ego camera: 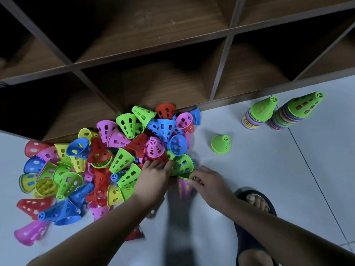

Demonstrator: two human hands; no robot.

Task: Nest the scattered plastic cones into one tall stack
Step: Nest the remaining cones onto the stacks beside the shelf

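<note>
At pile (pixel 123 160) edge, pink cone (pixel 184 190) pinched at rim by right hand (pixel 209 184) fingers (pixel 195 181), tip toward person; green cone (pixel 183 164) just beyond rim, touched by left hand (pixel 153 175), grip unclear.

Your left forearm (pixel 107 227) and right forearm (pixel 278 227) are bare from the bottom edge of the view to the wrists. Your left hand (pixel 153 175) and right hand (pixel 209 181) are bare as well. There is a small glint on one finger of the right hand, too small to tell whether it is a ring. On your right side your foot wears a dark sandal (pixel 247 240), a slide with an open front and a thick, rounded rim. One broad, plain strap (pixel 249 227) crosses the foot. Your toes (pixel 257 201) show in the opening, and the leg behind the strap is bare. To the left of the sandal is a dark, blurred shape that you cannot make out.
</note>
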